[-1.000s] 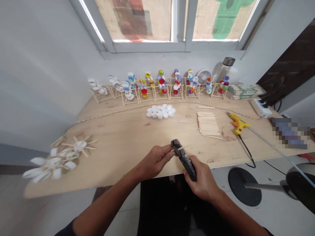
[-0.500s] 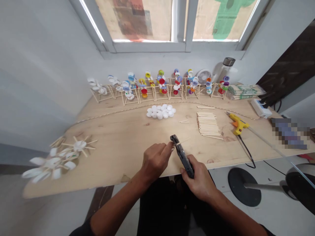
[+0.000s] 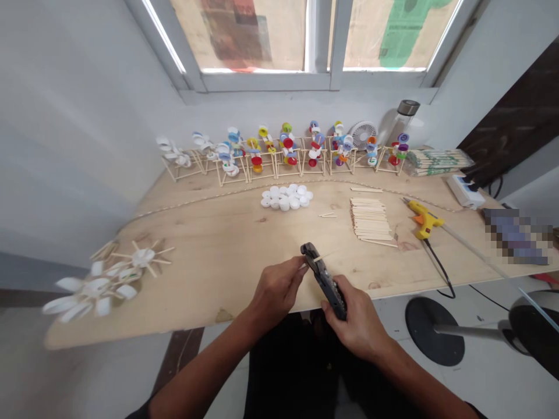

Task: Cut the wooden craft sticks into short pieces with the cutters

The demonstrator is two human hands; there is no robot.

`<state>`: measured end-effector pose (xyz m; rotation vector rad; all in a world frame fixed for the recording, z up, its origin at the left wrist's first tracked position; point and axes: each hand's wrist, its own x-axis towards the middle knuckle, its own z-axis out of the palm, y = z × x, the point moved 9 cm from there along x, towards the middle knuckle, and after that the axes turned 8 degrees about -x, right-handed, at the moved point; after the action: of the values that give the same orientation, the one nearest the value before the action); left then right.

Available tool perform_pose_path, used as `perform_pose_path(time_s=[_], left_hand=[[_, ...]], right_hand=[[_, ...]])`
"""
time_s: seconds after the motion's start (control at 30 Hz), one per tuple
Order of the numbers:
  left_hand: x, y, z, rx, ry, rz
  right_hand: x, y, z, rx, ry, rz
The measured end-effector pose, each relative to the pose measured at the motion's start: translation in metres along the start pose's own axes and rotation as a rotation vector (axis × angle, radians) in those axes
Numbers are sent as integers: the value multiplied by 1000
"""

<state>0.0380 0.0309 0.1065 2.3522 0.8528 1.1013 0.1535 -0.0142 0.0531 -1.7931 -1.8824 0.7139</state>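
My right hand [image 3: 358,319] is wrapped round the handles of a black hand cutter [image 3: 324,279], whose head points up and to the left. A thin wooden stick [image 3: 322,257] crosses the cutter's head, its far end sticking out to the right. At the near end, the fingertips of my left hand [image 3: 276,288] pinch the stick close to the jaws. Whether the blade touches the stick is too small to tell. Beyond the hands lie a cluster of white bottle caps [image 3: 287,198], a few short stick pieces [image 3: 327,215] and a pile of wooden sticks [image 3: 370,220].
Several little wheels of coloured caps [image 3: 288,145] on stick frames line the wall. White cap-and-stick wheels [image 3: 98,288] lie at the left. On the right are a yellow glue gun [image 3: 423,218], a power strip [image 3: 465,192], packed sticks [image 3: 439,162], a bottle [image 3: 404,122] and a small fan [image 3: 364,135].
Both hands, with the cutter and stick, have shifted slightly down towards the table's front edge. The grip of each hand looks the same, and the view has moved a little.
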Motion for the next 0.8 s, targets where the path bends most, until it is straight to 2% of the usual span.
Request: perform_pose_path(time_s=[0.37, 0.57, 0.8], left_hand=[[1, -15, 5, -303, -150, -256], [1, -18, 6, -347, -179, -287], [-1, -20, 6, -253, -151, -247]], right_hand=[[-3, -2, 1, -32, -3, -25], [-3, -1, 4, -44, -17, -20], [-2, 1, 9, -77, -29, 22]])
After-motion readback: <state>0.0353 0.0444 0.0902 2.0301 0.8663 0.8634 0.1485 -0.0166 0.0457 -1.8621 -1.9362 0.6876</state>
